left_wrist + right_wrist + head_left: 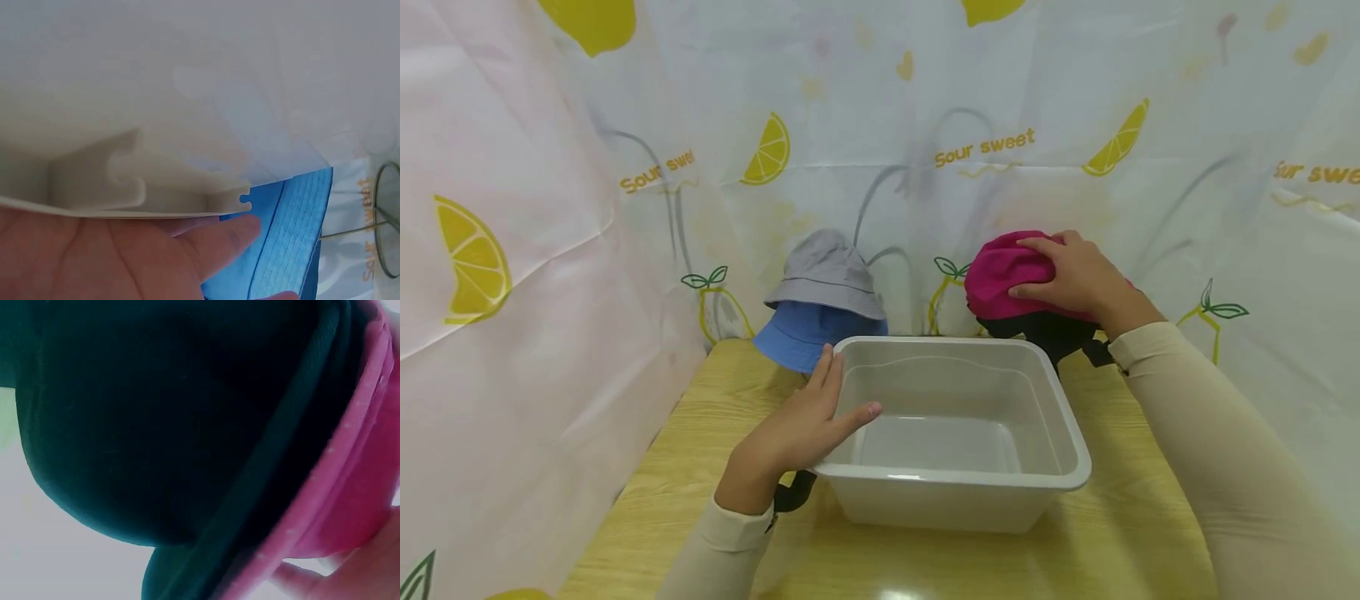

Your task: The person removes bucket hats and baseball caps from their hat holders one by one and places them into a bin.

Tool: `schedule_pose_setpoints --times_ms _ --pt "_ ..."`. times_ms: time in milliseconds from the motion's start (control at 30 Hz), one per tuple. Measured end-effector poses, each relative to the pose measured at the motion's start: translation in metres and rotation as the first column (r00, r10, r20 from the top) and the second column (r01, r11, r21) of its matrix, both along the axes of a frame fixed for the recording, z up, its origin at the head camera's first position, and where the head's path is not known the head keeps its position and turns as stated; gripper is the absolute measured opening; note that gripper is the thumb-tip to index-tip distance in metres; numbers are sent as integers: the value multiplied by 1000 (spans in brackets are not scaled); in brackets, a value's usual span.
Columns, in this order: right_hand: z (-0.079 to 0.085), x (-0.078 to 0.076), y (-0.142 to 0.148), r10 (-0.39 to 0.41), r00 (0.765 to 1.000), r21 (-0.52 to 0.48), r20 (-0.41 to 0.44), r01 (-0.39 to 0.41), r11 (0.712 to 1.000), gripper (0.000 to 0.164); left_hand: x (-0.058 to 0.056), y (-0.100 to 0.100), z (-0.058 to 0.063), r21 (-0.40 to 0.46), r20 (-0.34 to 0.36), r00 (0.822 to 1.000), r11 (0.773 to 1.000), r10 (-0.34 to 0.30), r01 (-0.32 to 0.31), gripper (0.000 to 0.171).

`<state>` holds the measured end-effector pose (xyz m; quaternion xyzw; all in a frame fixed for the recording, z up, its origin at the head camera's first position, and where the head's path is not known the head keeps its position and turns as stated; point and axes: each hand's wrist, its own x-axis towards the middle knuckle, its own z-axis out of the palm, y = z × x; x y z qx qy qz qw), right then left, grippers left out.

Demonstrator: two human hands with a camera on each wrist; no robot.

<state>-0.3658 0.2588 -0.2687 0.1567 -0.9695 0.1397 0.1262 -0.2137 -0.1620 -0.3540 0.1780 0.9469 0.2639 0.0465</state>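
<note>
My left hand rests on the left rim of a light grey plastic basin, with its fingers straight and the thumb over the inside. In the left wrist view the palm lies along the underside of the rim. At the back right, my right hand grips the crown of a bright pink hat between thumb and fingers. Directly under it is a black hat. The right wrist view shows the pink hat's stitched edge against the dark hat.
Behind the basin's left corner, a grey bucket hat sits stacked on a blue bucket hat. All this stands on a wooden table. A lemon-printed white curtain hangs close behind and along both sides.
</note>
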Motion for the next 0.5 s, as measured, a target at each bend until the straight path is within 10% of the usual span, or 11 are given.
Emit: schedule_pose_setpoints --times_ms 500 --pt "-10 -4 4 45 998 -42 -48 -47 998 75 -4 -4 1 10 -17 999 999 -44 44 95"
